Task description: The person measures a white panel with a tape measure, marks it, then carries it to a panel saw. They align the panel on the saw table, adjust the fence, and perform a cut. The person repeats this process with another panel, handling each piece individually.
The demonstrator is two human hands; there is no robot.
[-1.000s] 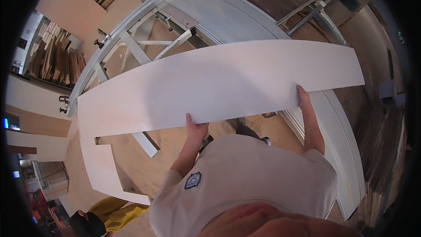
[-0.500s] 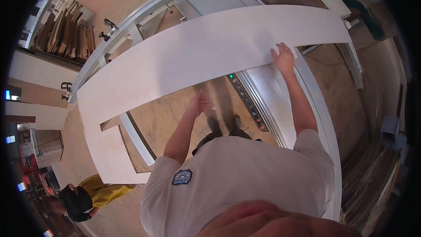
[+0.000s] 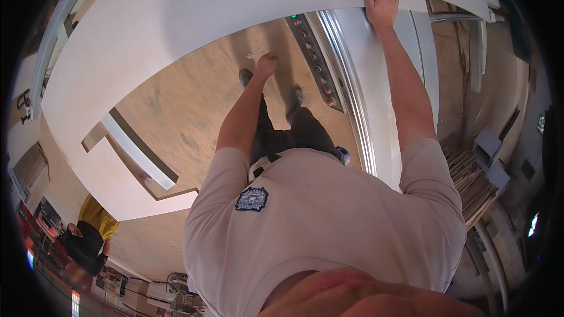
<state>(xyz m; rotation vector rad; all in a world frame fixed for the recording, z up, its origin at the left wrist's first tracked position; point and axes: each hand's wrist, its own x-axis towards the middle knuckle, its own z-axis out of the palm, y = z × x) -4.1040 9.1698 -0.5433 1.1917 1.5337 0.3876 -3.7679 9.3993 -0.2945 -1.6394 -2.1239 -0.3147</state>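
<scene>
A large white board (image 3: 135,41) with rectangular cut-outs spans the far side and bends down at the left. My right hand (image 3: 382,3) lies flat on it near the inner edge, fingers stretched out. Over the floor, short of the board, hangs my left hand (image 3: 267,65); its fingers look curled in, with nothing visible in them. Beneath the board on the right is a machine's metal table (image 3: 376,64). Along its side runs a dark control strip (image 3: 314,61) with several knobs and a green light.
A metal rail (image 3: 50,53) with a clamp (image 3: 23,104) runs at the far left. A person in black and yellow (image 3: 88,238) is at lower left. Stacked boards (image 3: 467,179) stand at right. A small white scrap (image 3: 250,56) lies on the floor (image 3: 194,105).
My view has shifted, so the board appears higher and nearer. My left hand's fingers have curled in. My right hand still rests on the board, and my feet have stepped.
</scene>
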